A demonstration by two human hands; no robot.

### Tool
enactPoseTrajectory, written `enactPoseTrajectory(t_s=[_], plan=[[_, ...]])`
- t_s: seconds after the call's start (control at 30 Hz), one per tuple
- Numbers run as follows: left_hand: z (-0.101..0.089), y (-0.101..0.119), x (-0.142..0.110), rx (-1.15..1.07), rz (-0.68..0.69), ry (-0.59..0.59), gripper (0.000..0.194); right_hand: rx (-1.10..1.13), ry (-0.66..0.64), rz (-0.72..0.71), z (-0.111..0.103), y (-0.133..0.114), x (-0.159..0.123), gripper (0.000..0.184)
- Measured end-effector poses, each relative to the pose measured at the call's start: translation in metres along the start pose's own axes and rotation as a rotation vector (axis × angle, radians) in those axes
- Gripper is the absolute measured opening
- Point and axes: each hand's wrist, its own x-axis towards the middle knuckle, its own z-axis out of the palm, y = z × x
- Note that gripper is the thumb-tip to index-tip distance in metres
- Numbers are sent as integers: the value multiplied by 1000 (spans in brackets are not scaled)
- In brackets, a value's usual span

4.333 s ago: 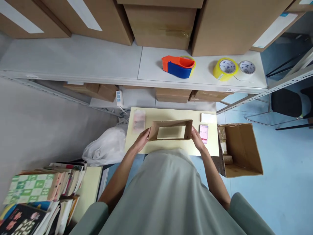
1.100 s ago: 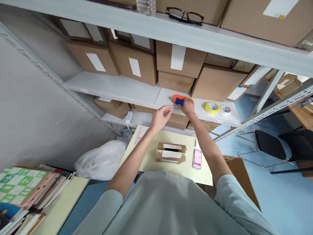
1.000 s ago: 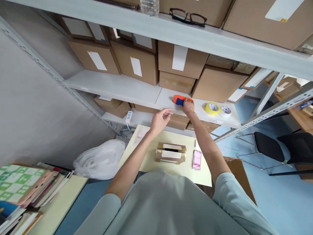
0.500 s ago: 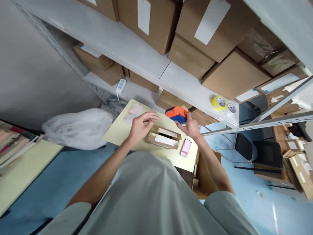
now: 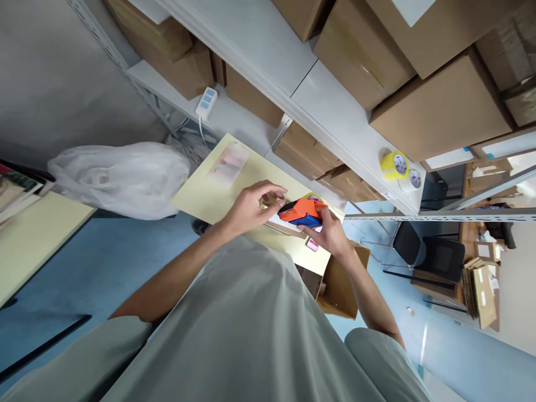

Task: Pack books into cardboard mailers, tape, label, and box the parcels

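My right hand (image 5: 329, 231) is closed round an orange and blue tape dispenser (image 5: 304, 211), with a yellow roll of tape (image 5: 314, 197) showing behind it. Close to the dispenser's dark front end is my left hand (image 5: 257, 205), its fingers curved and thumb apart. Whether the left fingertips touch the dispenser or its tape, I cannot tell. Under both hands lies a small cardboard box (image 5: 298, 233) with white on top, mostly hidden. A phone (image 5: 312, 244) with a pink screen lies beside it, partly covered by my right hand.
The pale yellow table (image 5: 196, 192) bears a flat pinkish packet (image 5: 229, 162). Behind it, grey shelves hold cardboard boxes (image 5: 439, 106), a power strip (image 5: 206, 103) and a yellow tape roll (image 5: 394, 164). A white plastic bag (image 5: 121, 178) bulges at left; an open carton (image 5: 343, 279) stands below right.
My right hand has brought the tape dispenser down over the small box, and my left hand has come close to its front end. The camera view has shifted and tilted downward.
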Motion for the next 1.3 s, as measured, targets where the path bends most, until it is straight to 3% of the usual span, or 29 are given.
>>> enactPoseTrajectory(t_s=[0.27,0.67,0.87,1.0,1.07,1.17,1.3], plan=[[-6,-11,-7,-166,-194,-119,36,-47,-126,5,-12,-14,2,75],[6,-66,-39,-375,-405,-51,48,-118,-366,111,-24,-53,19,54],[-3,-77,-40,-393,-468,-44,46,-211,-470,120,-62,-62,24,49],[-25,-113,-43,-342,-571,102,41,-212,-531,179,-99,-63,31,45],[-30,-135,-45,-353,-593,108,37,-184,-548,233,-111,-66,37,44],[-26,-161,-43,-403,-613,82,36,-121,-560,319,-117,-75,48,47],[-10,-180,-33,-499,-620,99,40,-110,-526,399,-109,-94,65,53]])
